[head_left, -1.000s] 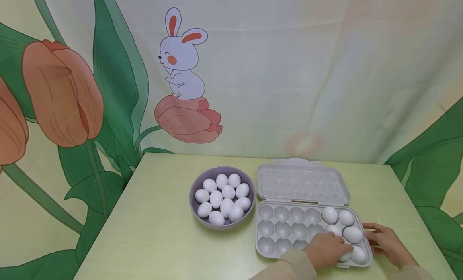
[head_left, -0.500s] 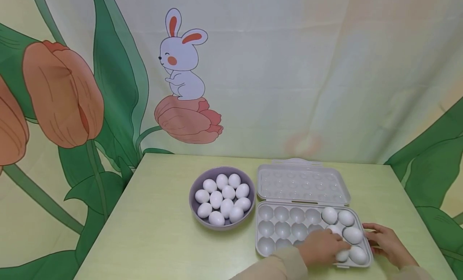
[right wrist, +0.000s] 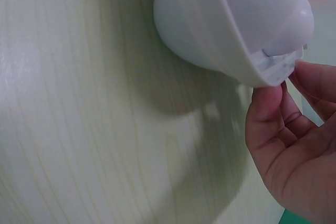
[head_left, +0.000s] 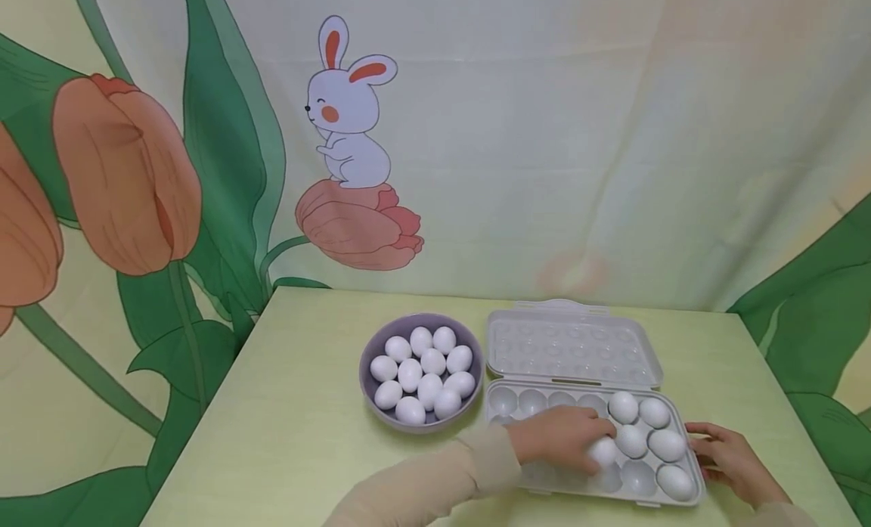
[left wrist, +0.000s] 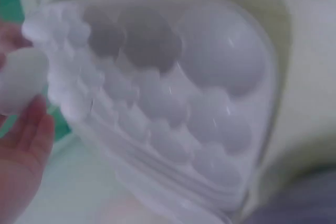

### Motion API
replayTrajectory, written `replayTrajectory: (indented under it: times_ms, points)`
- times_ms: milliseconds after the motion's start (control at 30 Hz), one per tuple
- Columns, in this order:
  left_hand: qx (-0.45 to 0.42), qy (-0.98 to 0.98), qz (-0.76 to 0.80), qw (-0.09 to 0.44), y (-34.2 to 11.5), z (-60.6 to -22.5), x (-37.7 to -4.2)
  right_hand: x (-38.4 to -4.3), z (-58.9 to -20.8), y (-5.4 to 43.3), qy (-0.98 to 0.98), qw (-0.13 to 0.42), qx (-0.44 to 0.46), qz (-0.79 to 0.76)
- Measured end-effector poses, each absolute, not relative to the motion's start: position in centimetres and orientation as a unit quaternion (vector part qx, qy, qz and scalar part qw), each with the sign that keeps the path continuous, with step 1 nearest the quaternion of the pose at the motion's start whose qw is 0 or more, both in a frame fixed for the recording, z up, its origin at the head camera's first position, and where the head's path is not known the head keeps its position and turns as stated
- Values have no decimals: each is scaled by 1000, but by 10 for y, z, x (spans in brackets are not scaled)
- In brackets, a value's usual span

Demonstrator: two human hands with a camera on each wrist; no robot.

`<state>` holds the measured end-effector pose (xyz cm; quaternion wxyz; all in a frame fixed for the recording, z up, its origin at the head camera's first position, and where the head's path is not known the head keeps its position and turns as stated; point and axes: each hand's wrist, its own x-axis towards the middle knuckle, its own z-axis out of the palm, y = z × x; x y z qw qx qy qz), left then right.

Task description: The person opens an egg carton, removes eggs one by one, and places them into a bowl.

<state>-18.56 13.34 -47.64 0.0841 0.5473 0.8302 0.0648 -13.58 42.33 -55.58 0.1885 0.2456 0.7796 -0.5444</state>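
Note:
A white egg is pinched between the thumb and fingers of my left hand, held over the egg carton. In the left wrist view, the same egg shows at the left edge, with empty cups spreading to the right. Several white eggs sit in cups at the carton's right end; one front-row cup between them and the hand is empty. My right hand grips the carton's right end, thumb and fingers at its rim in the right wrist view.
Left of the carton stands a round purple-grey bowl with several white eggs in it. The carton's clear lid lies folded back behind it. Beyond the pale wooden table hangs a cloth printed with tulips and a rabbit.
My left hand has lifted an egg out of a front-row cup and moved left with it, uncovering the cups behind. My right hand has stayed at the carton's end.

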Motion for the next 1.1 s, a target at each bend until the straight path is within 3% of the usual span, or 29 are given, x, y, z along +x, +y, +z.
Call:
replayTrajectory:
  times_ms: [567, 767, 1100]
  points:
    - [389, 866, 265, 169, 9, -424, -249, -136, -554, 424, 782, 204, 237, -539]
    - [345, 880, 253, 207, -28, -430, -259, -138, -554, 424, 780, 207, 243, -539]
    - [274, 901, 256, 221, -69, -448, -265, -136, -553, 424, 779, 203, 241, -542]
